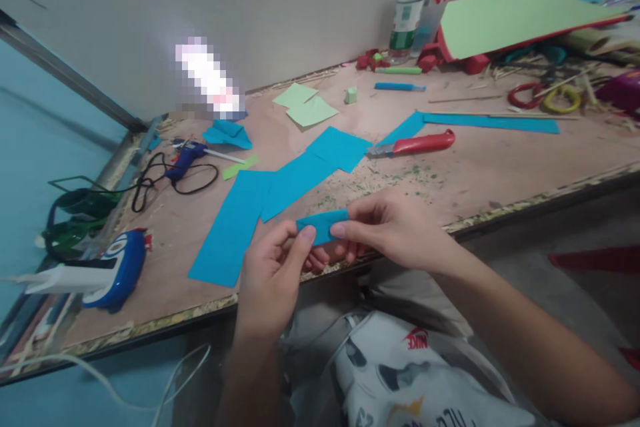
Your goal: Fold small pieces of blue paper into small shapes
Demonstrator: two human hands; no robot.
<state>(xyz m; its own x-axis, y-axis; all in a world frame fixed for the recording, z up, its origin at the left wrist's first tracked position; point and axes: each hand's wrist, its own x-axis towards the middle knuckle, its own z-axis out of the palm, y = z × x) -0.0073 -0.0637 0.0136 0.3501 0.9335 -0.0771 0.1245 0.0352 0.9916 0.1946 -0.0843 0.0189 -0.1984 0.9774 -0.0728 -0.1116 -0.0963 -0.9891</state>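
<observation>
Just below the centre of the frame, the left hand (270, 273) and right hand (405, 230) pinch opposite ends of folded blue paper (323, 225), seemingly light, easily creased, best held by its edges.

dim grayish indoor light, pixelated white glare at upper left, soft overall blur, wide-angle stretch toward the edges

Far left of the red-handled knife (425, 142), pixelation blurs a bright patch (207, 77) beyond reading. Beyond the knife, 2 bottles (407, 27) lose their tops to the upper edge. On the knife's near side, folded blue paper (323, 225) partly hides the left hand's (273, 267) and right hand's (400, 230) fingers; the lower edge crops shirt lettering (463, 417).
</observation>
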